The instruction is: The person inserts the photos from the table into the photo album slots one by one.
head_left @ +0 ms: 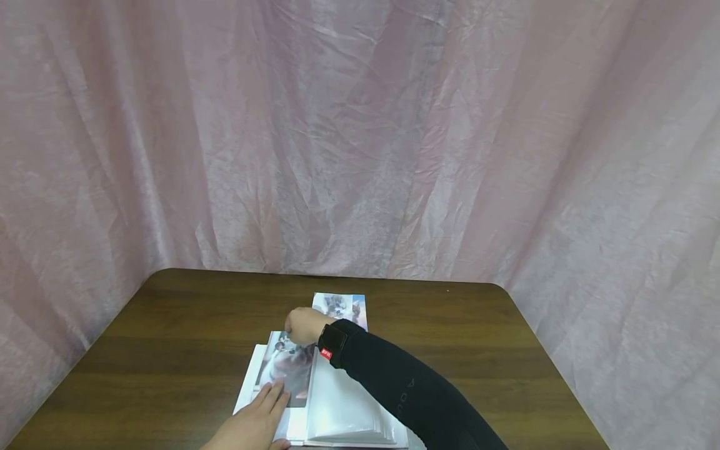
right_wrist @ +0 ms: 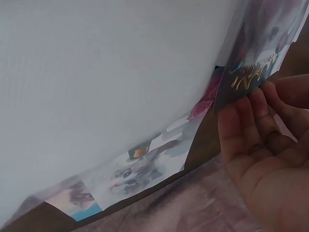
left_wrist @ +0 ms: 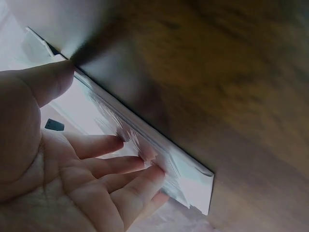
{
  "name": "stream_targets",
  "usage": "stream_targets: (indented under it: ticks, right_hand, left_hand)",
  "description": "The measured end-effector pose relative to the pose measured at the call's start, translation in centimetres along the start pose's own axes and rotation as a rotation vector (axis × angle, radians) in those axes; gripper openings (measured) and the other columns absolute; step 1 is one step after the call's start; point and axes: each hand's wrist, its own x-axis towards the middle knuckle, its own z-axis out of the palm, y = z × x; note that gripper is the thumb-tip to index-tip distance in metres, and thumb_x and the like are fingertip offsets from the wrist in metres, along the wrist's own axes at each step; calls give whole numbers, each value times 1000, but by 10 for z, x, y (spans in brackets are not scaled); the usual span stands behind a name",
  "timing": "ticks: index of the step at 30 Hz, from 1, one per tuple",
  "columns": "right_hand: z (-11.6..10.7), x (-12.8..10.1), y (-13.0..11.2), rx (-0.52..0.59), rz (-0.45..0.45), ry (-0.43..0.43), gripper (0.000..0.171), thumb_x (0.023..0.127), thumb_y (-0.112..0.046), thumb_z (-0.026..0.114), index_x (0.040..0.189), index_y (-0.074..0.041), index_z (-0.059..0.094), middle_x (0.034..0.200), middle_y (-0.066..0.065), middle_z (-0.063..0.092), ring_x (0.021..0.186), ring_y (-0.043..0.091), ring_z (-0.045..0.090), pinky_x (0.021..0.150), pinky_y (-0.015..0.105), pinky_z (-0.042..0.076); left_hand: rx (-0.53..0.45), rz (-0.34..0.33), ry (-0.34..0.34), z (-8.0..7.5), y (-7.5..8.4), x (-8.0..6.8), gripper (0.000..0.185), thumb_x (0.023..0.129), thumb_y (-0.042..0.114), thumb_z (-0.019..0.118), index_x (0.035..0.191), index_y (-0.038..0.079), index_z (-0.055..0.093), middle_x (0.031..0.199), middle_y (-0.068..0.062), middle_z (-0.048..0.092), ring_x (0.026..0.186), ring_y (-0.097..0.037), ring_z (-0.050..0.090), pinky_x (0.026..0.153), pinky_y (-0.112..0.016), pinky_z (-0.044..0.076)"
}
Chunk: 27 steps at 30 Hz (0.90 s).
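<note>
An open album [head_left: 343, 406] with clear sleeve pages lies at the table's front. On its left page is a cat picture card [head_left: 292, 369], whose far edge my right hand [head_left: 305, 325] pinches between thumb and fingers. In the right wrist view this picture card [right_wrist: 253, 63] stands at the curled fingertips [right_wrist: 231, 121]. My left hand [head_left: 253, 422] rests on the near left part of the page, fingers fairly straight on the card's lower end. The left wrist view shows that hand [left_wrist: 72, 179] from the palm side, thumb by the album's near edge [left_wrist: 145, 125].
More cat pictures [head_left: 337, 304] lie just beyond the album, partly covered by my right wrist and sleeve. The brown wooden table [head_left: 478, 350] reaches back to a pink curtain [head_left: 360, 137]. My right forearm in a black sleeve [head_left: 410, 381] crosses above the album's right page.
</note>
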Motion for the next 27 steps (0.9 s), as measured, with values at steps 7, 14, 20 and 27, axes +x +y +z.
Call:
stream_targets:
  ticks: [7,14,20,27]
  right_hand:
    - [0,-6,-6,47,18,-63,21,91,-13,65,109,-16,77,105,-9,73,100,5,65,82,20,51]
    - [1,-8,-8,47,-72,-78,15,90,-13,65,98,-17,78,92,-11,72,85,4,63,74,16,49]
    - [2,-8,-7,94,-112,-127,12,90,-15,66,98,-17,74,91,-10,70,82,4,60,70,16,47]
    - [-6,-8,9,211,-99,-146,15,91,-13,64,101,-14,74,92,-8,69,78,4,60,68,18,48]
  left_hand:
    - [-10,9,2,-1,0,3,77,87,46,71,129,-17,54,137,-35,50,126,-52,49,99,-55,47]
    - [-37,-15,11,1,0,4,78,85,44,75,127,-17,54,136,-36,50,124,-54,49,98,-58,46]
    - [-44,-27,29,2,2,3,78,83,44,76,126,-17,55,136,-36,51,124,-55,49,99,-59,45]
    - [-48,-18,24,0,3,4,79,84,46,74,128,-17,55,137,-36,50,125,-55,48,98,-59,46]
